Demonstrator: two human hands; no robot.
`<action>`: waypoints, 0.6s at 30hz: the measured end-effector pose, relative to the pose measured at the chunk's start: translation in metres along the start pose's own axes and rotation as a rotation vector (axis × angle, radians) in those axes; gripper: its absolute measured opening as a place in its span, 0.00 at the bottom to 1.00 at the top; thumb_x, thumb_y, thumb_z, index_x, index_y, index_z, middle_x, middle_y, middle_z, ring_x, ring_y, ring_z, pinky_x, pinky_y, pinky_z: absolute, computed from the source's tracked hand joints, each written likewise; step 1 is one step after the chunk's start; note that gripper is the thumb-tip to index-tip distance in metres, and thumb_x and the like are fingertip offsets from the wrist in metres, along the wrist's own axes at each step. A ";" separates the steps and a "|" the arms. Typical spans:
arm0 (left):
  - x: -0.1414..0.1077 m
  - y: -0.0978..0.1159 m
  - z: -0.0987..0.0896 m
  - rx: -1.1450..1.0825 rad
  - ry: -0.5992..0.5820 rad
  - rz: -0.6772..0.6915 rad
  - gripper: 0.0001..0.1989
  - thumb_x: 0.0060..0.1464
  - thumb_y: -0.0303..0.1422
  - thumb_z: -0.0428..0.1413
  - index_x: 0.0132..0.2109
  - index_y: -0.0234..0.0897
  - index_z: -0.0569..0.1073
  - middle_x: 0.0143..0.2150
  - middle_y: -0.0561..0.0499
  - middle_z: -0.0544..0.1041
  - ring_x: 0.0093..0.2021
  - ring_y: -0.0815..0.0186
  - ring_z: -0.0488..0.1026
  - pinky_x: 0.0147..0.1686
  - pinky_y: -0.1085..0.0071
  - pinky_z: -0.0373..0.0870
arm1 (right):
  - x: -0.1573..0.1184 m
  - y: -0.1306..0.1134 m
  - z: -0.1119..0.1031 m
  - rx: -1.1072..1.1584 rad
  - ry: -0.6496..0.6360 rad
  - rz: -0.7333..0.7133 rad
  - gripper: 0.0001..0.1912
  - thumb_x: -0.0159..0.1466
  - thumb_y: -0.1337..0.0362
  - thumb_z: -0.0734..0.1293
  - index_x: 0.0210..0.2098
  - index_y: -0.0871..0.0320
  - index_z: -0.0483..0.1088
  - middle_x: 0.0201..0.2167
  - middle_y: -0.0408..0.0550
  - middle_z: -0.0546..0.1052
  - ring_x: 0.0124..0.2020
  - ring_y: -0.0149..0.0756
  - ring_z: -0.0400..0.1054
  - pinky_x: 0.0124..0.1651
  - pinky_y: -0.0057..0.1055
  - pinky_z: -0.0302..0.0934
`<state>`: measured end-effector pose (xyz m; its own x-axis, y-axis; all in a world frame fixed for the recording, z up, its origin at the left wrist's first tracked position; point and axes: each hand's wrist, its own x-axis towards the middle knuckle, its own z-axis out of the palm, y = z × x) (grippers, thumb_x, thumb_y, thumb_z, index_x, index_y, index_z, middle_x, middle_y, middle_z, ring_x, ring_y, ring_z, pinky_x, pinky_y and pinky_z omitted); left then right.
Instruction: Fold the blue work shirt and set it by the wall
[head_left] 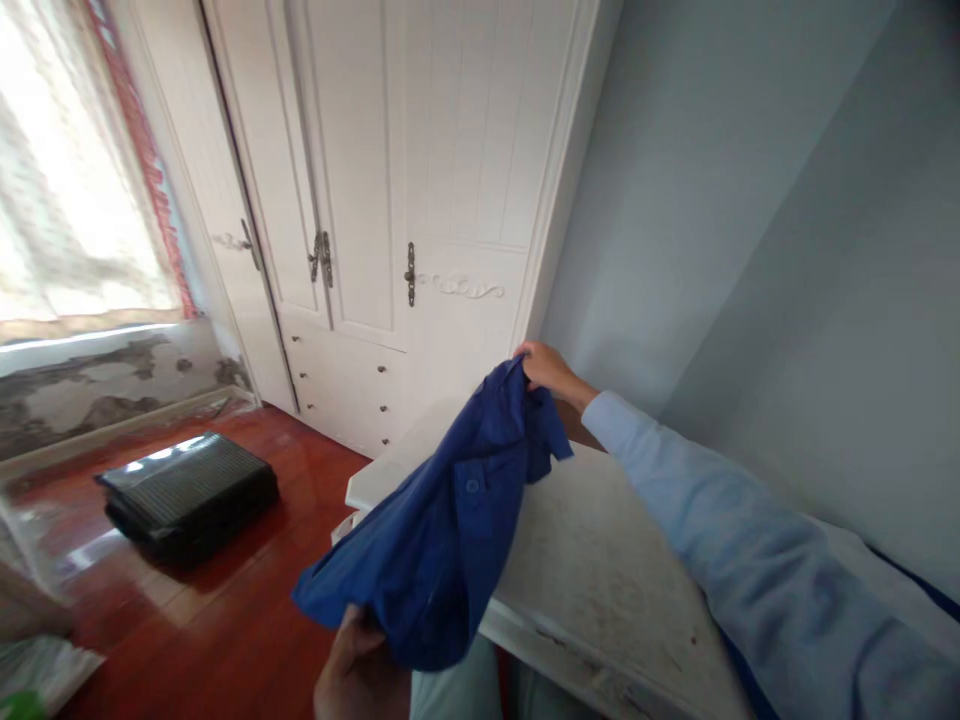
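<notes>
A blue garment with a button on a flap [427, 530] hangs stretched between my two hands, above the near-left part of a worn white tabletop [600, 540]. Its exact kind cannot be made out. My right hand [546, 368], arm reaching forward in a light blue sleeve, pinches the upper far end of the cloth. Lower and nearer to me, my left hand [356, 660] grips the bottom edge, its thumb on the cloth and the other fingers partly hidden beneath. A short piece of the garment dangles below my right hand.
A white wardrobe [465, 200] with dark metal handles stands behind the table. On the red floor [300, 540] to the left lies a black suitcase [187, 495]. A curtained window [82, 180] is at far left, a grey wall [750, 250] at right. A plastic bag [45, 675] sits at lower left.
</notes>
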<state>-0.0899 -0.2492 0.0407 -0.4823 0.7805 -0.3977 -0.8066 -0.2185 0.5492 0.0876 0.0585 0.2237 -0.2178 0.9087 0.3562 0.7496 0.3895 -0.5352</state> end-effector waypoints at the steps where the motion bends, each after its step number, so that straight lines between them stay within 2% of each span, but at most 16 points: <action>1: -0.001 0.010 0.012 -0.032 -0.014 0.007 0.07 0.38 0.27 0.59 0.27 0.38 0.69 0.22 0.57 0.70 0.22 0.69 0.68 0.26 0.71 0.69 | 0.010 -0.006 -0.006 -0.016 0.167 -0.053 0.13 0.63 0.72 0.59 0.43 0.58 0.73 0.37 0.50 0.80 0.37 0.39 0.75 0.44 0.36 0.68; 3: 0.001 0.023 0.031 -0.088 -0.075 -0.042 0.14 0.37 0.26 0.60 0.22 0.38 0.59 0.17 0.60 0.58 0.16 0.73 0.56 0.19 0.73 0.61 | 0.025 -0.019 -0.019 -0.027 0.416 -0.146 0.18 0.67 0.70 0.55 0.49 0.56 0.72 0.43 0.51 0.80 0.44 0.41 0.73 0.50 0.38 0.65; 4: 0.003 0.026 0.038 -0.108 -0.110 -0.073 0.17 0.38 0.26 0.60 0.21 0.38 0.56 0.16 0.60 0.54 0.15 0.74 0.53 0.17 0.73 0.57 | 0.031 -0.025 -0.025 -0.028 0.483 -0.176 0.20 0.68 0.70 0.53 0.51 0.56 0.71 0.44 0.51 0.79 0.46 0.42 0.73 0.51 0.39 0.64; 5: 0.006 0.026 0.043 -0.126 -0.144 -0.102 0.17 0.38 0.25 0.60 0.20 0.39 0.56 0.15 0.60 0.53 0.15 0.74 0.52 0.16 0.73 0.56 | 0.035 -0.030 -0.029 -0.034 0.514 -0.194 0.20 0.69 0.69 0.52 0.53 0.55 0.70 0.44 0.51 0.80 0.47 0.43 0.73 0.52 0.39 0.64; 7: 0.013 0.023 0.048 -0.152 -0.188 -0.148 0.14 0.40 0.25 0.59 0.21 0.38 0.59 0.16 0.59 0.56 0.15 0.73 0.55 0.17 0.72 0.58 | 0.038 -0.036 -0.032 -0.083 0.494 -0.222 0.20 0.69 0.69 0.53 0.53 0.55 0.71 0.45 0.51 0.80 0.46 0.44 0.73 0.51 0.39 0.64; 9: 0.020 0.017 0.047 -0.162 -0.183 -0.185 0.09 0.39 0.27 0.58 0.22 0.38 0.63 0.19 0.56 0.64 0.19 0.69 0.64 0.22 0.69 0.67 | 0.036 -0.036 -0.026 -0.178 0.406 -0.239 0.20 0.68 0.69 0.55 0.52 0.54 0.72 0.44 0.51 0.80 0.46 0.44 0.74 0.51 0.39 0.64; 11: 0.027 0.011 0.045 -0.153 -0.122 -0.185 0.04 0.38 0.31 0.57 0.25 0.38 0.69 0.26 0.51 0.74 0.28 0.61 0.74 0.32 0.62 0.74 | 0.032 -0.030 -0.010 -0.278 0.287 -0.226 0.19 0.67 0.69 0.56 0.51 0.52 0.73 0.43 0.50 0.81 0.45 0.45 0.75 0.49 0.39 0.64; 13: 0.031 0.008 0.044 -0.113 -0.041 -0.139 0.09 0.41 0.37 0.59 0.31 0.38 0.74 0.34 0.47 0.80 0.39 0.54 0.78 0.40 0.58 0.76 | 0.026 -0.018 0.013 -0.349 0.137 -0.182 0.20 0.66 0.68 0.58 0.52 0.50 0.73 0.43 0.50 0.81 0.45 0.46 0.75 0.47 0.39 0.66; 15: 0.032 0.008 0.045 -0.030 -0.013 -0.067 0.17 0.44 0.45 0.61 0.38 0.39 0.77 0.42 0.46 0.82 0.45 0.51 0.78 0.42 0.59 0.77 | 0.019 -0.002 0.039 -0.396 -0.042 -0.116 0.19 0.64 0.69 0.60 0.52 0.51 0.74 0.44 0.53 0.81 0.45 0.46 0.76 0.45 0.38 0.66; 16: 0.032 0.009 0.046 0.030 -0.004 -0.029 0.20 0.44 0.47 0.63 0.42 0.39 0.77 0.44 0.46 0.82 0.46 0.51 0.78 0.42 0.60 0.77 | 0.015 0.007 0.052 -0.413 -0.123 -0.081 0.19 0.63 0.69 0.62 0.51 0.53 0.75 0.43 0.54 0.81 0.45 0.46 0.76 0.44 0.37 0.67; 18: 0.032 0.013 0.048 0.171 0.043 0.062 0.29 0.37 0.44 0.69 0.48 0.42 0.76 0.44 0.49 0.82 0.44 0.53 0.79 0.39 0.64 0.78 | 0.008 0.023 0.076 -0.432 -0.223 -0.025 0.16 0.60 0.70 0.65 0.46 0.58 0.76 0.41 0.58 0.82 0.42 0.46 0.77 0.41 0.36 0.67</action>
<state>-0.0991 -0.1993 0.0699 -0.5464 0.7422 -0.3880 -0.7067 -0.1601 0.6891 0.0559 0.0863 0.1559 -0.3319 0.9285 0.1668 0.9232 0.3560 -0.1448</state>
